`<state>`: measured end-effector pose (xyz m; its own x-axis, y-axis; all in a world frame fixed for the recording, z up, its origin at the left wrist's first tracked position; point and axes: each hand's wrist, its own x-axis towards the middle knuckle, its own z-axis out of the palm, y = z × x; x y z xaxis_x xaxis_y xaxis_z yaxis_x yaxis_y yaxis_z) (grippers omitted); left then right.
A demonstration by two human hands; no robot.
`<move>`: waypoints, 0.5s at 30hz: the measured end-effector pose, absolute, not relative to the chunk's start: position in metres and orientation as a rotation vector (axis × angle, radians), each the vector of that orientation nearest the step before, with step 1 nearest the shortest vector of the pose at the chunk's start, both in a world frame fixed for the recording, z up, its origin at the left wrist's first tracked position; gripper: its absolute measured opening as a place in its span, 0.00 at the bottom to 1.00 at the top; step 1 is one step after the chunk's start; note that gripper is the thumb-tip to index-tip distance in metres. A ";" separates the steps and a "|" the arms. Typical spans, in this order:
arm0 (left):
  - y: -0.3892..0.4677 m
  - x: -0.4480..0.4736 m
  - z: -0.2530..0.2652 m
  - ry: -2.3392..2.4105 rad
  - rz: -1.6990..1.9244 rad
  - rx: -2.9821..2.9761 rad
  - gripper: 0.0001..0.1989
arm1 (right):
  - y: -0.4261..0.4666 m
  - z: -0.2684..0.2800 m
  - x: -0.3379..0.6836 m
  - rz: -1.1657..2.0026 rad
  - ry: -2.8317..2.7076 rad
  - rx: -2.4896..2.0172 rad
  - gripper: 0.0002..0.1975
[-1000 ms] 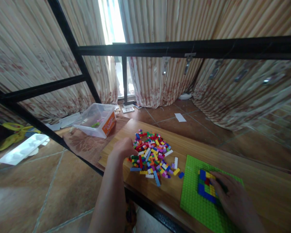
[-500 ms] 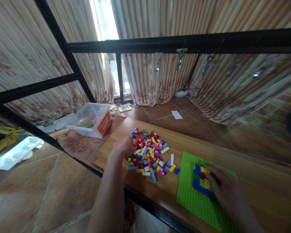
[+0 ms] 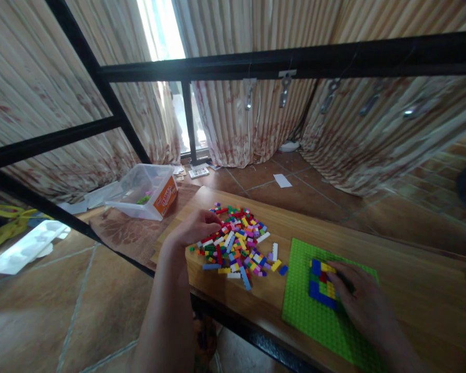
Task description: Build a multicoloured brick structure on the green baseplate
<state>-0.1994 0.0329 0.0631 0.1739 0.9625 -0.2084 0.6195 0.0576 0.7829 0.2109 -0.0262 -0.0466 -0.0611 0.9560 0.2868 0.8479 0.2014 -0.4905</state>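
Note:
At the left edge of a loose pile of colourful toy bricks (image 3: 238, 238) is my left hand (image 3: 196, 226). Its fingers are bent together with the thumb close to them; what they hold, if anything, is hidden. A green studded baseplate (image 3: 301, 295) lies on the table to the right of the pile. On it sits a low, flat build of toy bricks (image 3: 321, 291), blue around the edge with yellow, red and green pieces inside. My right hand (image 3: 355, 292) grips this build from its right side, covering part of it.
The bricks and baseplate rest on a narrow wooden table (image 3: 225, 199). Beyond its left end stands a clear plastic bin (image 3: 145, 204) with an orange label and a few pieces inside. A black metal frame (image 3: 256, 65) with hanging clips crosses ahead, in front of curtains (image 3: 225, 124).
My left hand has shifted slightly up and left at the pile's edge, uncovering some bricks there. My right hand stays on the build. The camera view has moved a little.

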 end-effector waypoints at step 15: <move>0.035 -0.207 0.055 1.802 0.375 1.743 0.14 | -0.027 -0.049 0.212 0.240 -1.928 -1.661 0.21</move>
<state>-0.2066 0.0352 0.0545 0.0398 0.9747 -0.2197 0.8058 0.0987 0.5839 0.2124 -0.0266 -0.0487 -0.0593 0.9505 0.3049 0.8467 0.2097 -0.4890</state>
